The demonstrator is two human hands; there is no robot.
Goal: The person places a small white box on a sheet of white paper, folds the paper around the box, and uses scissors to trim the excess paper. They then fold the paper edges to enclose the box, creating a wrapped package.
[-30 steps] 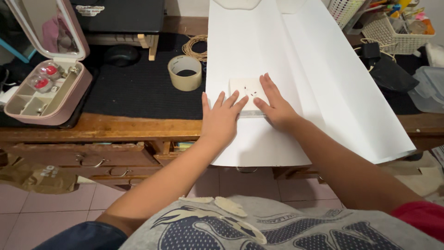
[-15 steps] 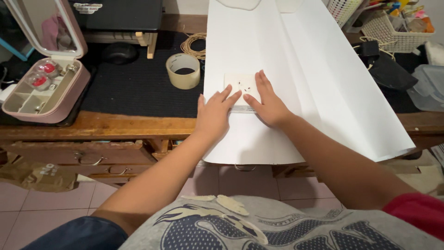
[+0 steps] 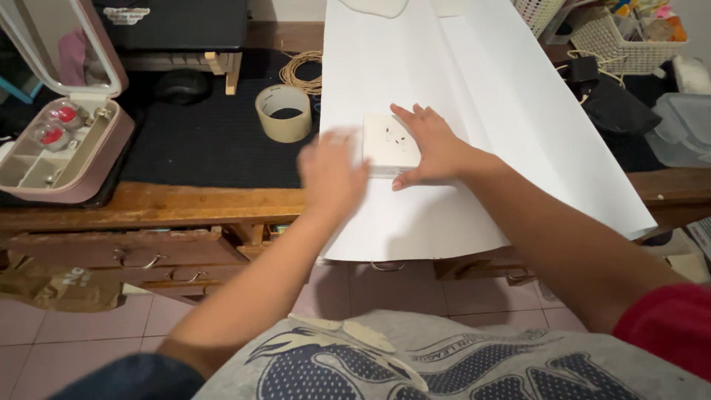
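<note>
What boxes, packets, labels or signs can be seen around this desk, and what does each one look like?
Small white box: flat, square, on the white paper sheet, under the right hand; the blurred left hand is beside it.
Pink case: far left on the desk, lid open, compartments inside.
White label: on a black box at top left.
Brown paper bag: crumpled, below the drawers at left, with dark print.

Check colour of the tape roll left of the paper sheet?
Beige tape roll, with a dark hollow centre; the head view shows it.
</note>
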